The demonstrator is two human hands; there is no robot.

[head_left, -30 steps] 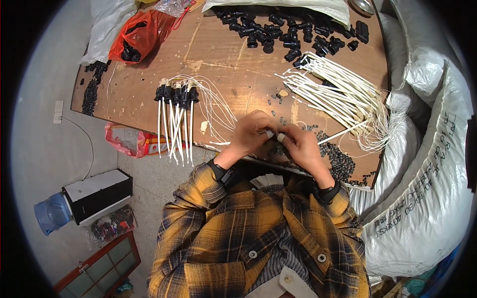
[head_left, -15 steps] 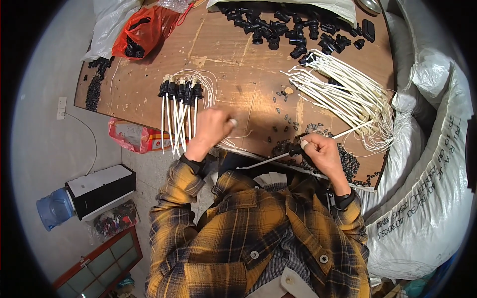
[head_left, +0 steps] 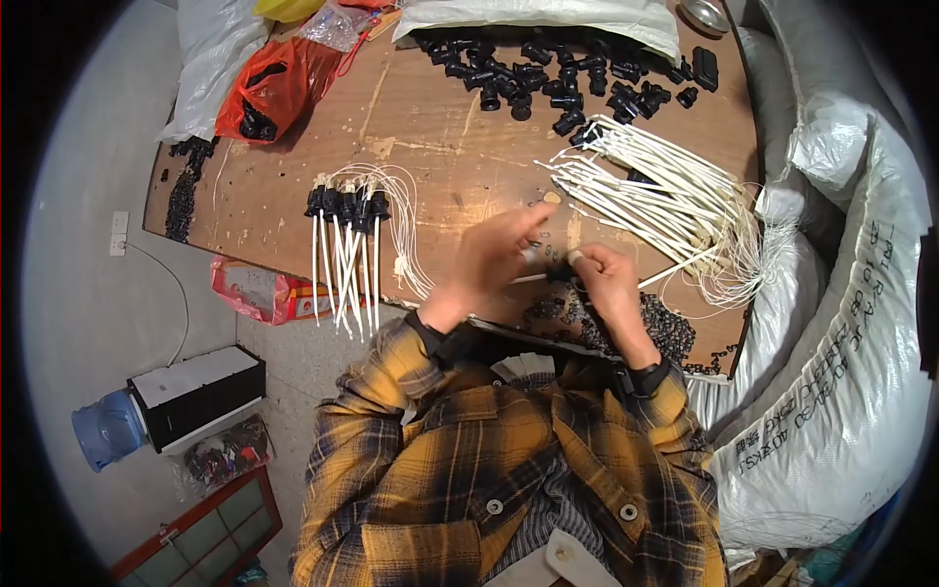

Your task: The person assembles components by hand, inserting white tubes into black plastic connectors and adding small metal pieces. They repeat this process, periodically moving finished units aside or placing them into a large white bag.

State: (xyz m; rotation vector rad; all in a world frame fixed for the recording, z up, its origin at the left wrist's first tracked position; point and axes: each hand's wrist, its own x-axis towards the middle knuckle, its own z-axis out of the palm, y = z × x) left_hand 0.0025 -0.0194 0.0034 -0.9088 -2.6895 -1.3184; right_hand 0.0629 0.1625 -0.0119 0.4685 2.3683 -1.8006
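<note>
My right hand (head_left: 608, 284) is closed on a dark black fitting (head_left: 560, 270) above the front edge of the table. A white tube (head_left: 531, 278) sticks out of that fitting to the left, partly behind my left hand. My left hand (head_left: 489, 256), blurred by motion, is just left of it, with its index finger stretched out and the thumb apart. Under my right hand lie many small black clips (head_left: 667, 328). Beyond it to the right, a bundle of white tubes (head_left: 655, 186) with thin wires lies at a slant. At left, several black fittings with white tubes (head_left: 347, 205) stand in a row.
Loose black fittings (head_left: 577, 83) spread from a white sack (head_left: 548, 22) at the back. A red plastic bag (head_left: 279, 83) sits back left, near small dark parts (head_left: 182, 205). Large white sacks (head_left: 831, 372) press against the table's right side. A box (head_left: 201, 391) stands on the floor.
My left hand has moved right, towards the right hand, and its index finger now points out. My right hand has lifted the fitting and tube slightly away from me and left.
</note>
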